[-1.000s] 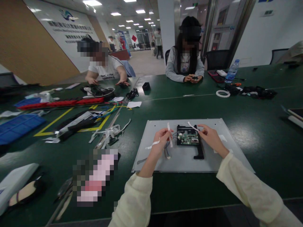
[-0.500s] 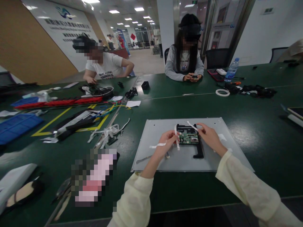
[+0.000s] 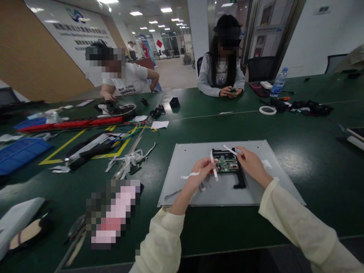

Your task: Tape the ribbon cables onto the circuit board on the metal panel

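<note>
A green circuit board [image 3: 227, 166] sits in a black frame [image 3: 240, 180] above a light grey panel [image 3: 196, 151]. My left hand [image 3: 202, 170] is closed at the board's left edge, where a flat white strip [image 3: 214, 168] hangs down by the fingertips. Another white strip [image 3: 189, 175] sticks out to the left of that hand. My right hand [image 3: 251, 163] pinches the end of a third white strip [image 3: 229, 149] at the frame's upper right corner. Its fingers also lie close against the frame's right side.
Left of the panel lies a tangle of white strips [image 3: 132, 161], with a phone [image 3: 119, 212] nearer me. Farther left are a blue tray [image 3: 22, 153] and cables. A tape roll [image 3: 267, 110] and water bottle [image 3: 279, 82] stand beyond. Two people sit across the table.
The frame and board have shifted very slightly to the right. The upper white strip and my right hand have moved a little left. Both hands keep nearly the same pose.
</note>
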`<action>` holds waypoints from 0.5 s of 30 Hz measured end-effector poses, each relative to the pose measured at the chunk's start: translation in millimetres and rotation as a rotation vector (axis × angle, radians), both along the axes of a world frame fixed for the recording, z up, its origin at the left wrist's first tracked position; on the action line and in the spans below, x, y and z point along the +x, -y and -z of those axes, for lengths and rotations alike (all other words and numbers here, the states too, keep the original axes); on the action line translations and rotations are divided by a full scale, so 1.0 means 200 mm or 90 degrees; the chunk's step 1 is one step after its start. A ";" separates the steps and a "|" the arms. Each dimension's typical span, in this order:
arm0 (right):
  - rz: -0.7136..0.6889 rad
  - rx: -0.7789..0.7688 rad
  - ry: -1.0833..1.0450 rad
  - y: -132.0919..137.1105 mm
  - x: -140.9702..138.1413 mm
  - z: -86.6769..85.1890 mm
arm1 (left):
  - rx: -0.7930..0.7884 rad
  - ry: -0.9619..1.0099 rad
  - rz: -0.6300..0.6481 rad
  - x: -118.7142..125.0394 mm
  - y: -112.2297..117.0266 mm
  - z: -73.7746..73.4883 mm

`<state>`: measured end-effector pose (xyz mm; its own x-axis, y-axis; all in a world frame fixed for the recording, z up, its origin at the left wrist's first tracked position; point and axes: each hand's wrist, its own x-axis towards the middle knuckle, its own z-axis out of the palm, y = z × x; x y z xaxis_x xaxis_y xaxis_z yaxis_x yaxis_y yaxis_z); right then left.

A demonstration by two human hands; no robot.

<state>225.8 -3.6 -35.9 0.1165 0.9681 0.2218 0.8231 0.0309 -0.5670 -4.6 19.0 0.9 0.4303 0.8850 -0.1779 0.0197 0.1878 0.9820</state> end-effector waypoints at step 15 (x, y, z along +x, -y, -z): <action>0.034 -0.027 0.098 0.02 -0.01 -0.03 | 0.004 0.031 -0.046 -0.04 -0.02 -0.05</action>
